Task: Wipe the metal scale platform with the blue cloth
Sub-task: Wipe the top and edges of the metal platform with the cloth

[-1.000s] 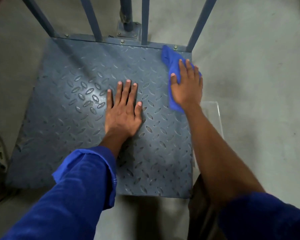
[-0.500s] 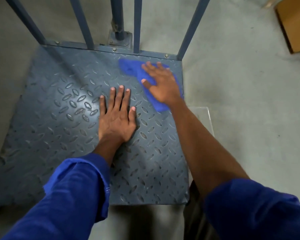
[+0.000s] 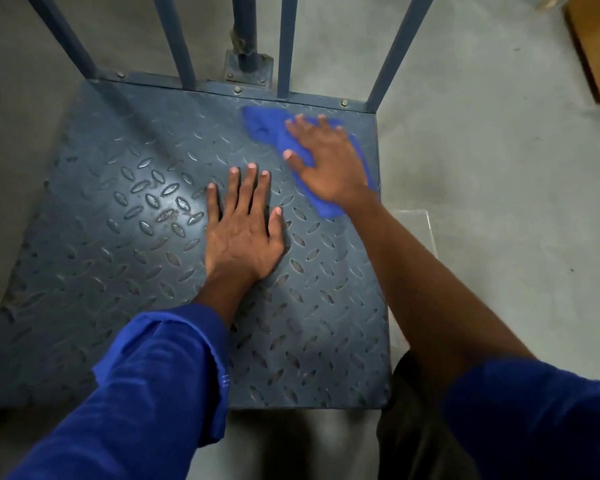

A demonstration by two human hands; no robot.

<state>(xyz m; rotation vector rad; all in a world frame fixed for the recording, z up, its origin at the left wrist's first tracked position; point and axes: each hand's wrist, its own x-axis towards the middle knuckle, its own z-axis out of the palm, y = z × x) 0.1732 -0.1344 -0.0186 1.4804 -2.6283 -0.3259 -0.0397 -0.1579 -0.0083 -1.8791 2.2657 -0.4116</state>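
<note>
The metal scale platform (image 3: 118,237) is a dark blue-grey tread plate lying on the floor. My right hand (image 3: 326,161) presses flat on the blue cloth (image 3: 264,128) at the platform's far right corner, fingers spread over it, cloth sticking out to the left and below the palm. My left hand (image 3: 243,230) lies flat on the plate's middle with fingers apart, holding nothing, just left of and nearer than the cloth.
Blue metal railing bars (image 3: 177,43) and a central post (image 3: 245,32) rise from the platform's far edge. Grey concrete floor (image 3: 499,150) surrounds it. A clear plastic sheet (image 3: 420,223) lies by the right edge. A cardboard box (image 3: 596,46) sits at the far right.
My right hand has slid the cloth left from the far right corner along the far edge. My left hand has stayed planted on the plate.
</note>
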